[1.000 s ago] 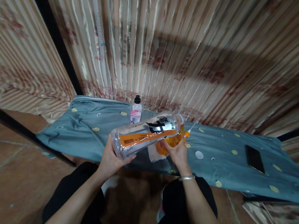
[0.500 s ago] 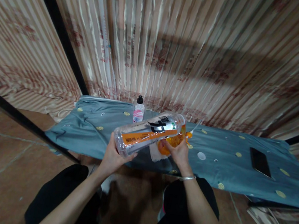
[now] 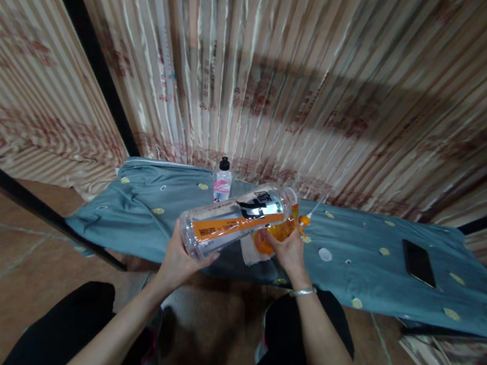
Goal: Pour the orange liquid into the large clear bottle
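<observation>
My left hand (image 3: 180, 257) grips the bottom end of a clear plastic bottle (image 3: 238, 218) with an orange and black label, holding it tilted on its side above the table edge. My right hand (image 3: 288, 252) is closed around an orange translucent container (image 3: 273, 234) at the bottle's mouth end. A silver bangle sits on that wrist. Under the orange container lies a pale cloth (image 3: 252, 251) on the blue-grey tablecloth (image 3: 136, 215).
A small bottle (image 3: 222, 180) with a black cap and pink label stands at the table's back. A white cap (image 3: 324, 254) and an orange-tipped stick (image 3: 308, 216) lie right of my hands. A black phone (image 3: 418, 263) rests far right. Striped curtains hang behind.
The bottle has rolled slightly in my hands, so its label faces differently. My left knee has moved further left. Hands stay in the same place.
</observation>
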`<state>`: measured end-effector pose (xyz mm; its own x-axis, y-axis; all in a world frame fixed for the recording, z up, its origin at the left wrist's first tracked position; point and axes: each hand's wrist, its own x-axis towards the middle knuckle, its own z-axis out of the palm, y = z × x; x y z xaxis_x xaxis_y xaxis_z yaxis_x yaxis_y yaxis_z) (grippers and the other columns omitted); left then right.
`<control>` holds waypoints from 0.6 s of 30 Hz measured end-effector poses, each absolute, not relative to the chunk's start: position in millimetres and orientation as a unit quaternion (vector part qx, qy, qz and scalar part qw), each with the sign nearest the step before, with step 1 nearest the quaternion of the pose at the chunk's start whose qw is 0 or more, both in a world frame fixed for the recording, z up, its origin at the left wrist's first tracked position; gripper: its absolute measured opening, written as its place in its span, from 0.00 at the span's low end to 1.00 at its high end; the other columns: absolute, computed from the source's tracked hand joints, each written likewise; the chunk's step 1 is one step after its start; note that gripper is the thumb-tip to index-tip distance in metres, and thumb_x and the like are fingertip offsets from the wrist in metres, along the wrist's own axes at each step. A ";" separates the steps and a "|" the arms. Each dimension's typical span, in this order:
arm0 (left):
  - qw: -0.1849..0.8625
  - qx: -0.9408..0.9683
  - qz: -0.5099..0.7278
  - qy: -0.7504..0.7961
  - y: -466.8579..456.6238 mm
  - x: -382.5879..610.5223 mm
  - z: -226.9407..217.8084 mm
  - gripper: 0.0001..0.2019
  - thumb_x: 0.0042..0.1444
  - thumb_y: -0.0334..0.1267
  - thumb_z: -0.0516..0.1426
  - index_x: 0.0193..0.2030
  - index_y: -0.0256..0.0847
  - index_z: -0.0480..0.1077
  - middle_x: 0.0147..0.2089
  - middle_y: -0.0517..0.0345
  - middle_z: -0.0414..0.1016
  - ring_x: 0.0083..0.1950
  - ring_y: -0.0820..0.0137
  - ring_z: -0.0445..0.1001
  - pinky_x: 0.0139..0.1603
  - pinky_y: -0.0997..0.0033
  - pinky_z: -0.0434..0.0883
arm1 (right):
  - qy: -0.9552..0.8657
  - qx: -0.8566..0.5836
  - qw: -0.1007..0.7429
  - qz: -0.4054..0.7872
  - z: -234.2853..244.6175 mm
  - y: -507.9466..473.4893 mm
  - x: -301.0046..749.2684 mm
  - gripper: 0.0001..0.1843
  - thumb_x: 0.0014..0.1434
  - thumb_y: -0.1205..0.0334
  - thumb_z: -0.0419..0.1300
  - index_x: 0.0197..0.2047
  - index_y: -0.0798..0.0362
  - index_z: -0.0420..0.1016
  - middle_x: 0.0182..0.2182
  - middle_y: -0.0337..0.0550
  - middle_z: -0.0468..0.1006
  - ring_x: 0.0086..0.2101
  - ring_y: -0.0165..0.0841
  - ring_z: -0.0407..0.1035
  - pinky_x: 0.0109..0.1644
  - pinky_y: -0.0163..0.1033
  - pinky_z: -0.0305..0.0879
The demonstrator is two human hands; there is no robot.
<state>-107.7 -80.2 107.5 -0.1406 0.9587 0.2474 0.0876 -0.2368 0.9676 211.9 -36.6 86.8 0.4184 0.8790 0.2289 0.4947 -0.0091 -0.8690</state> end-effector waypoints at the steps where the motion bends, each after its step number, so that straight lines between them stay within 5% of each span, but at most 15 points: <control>1: 0.376 0.535 0.575 0.492 -80.6 -107.2 107.4 0.42 0.40 0.61 0.89 0.56 0.47 0.79 0.56 0.45 0.92 0.62 0.35 0.96 0.74 0.24 0.91 | -0.503 -0.682 0.494 0.194 86.2 -36.4 211.8 0.58 0.47 0.12 0.80 0.65 0.47 0.82 0.53 0.65 0.97 0.57 0.70 0.93 0.61 0.67 0.91; 18: 0.399 0.529 0.577 0.478 -87.6 -101.4 102.1 0.42 0.42 0.59 0.90 0.58 0.49 0.79 0.60 0.42 0.93 0.67 0.30 0.95 0.76 0.20 0.90 | -0.501 -0.701 0.473 0.187 82.4 -36.7 216.4 0.62 0.45 0.14 0.80 0.68 0.50 0.81 0.56 0.68 0.96 0.58 0.73 0.92 0.63 0.72 0.90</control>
<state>-101.4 -87.6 102.1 -0.1215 0.9661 0.2280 0.0449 -0.2241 0.9735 216.4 -36.7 82.4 0.4285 0.8783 0.2121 0.5253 -0.0512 -0.8494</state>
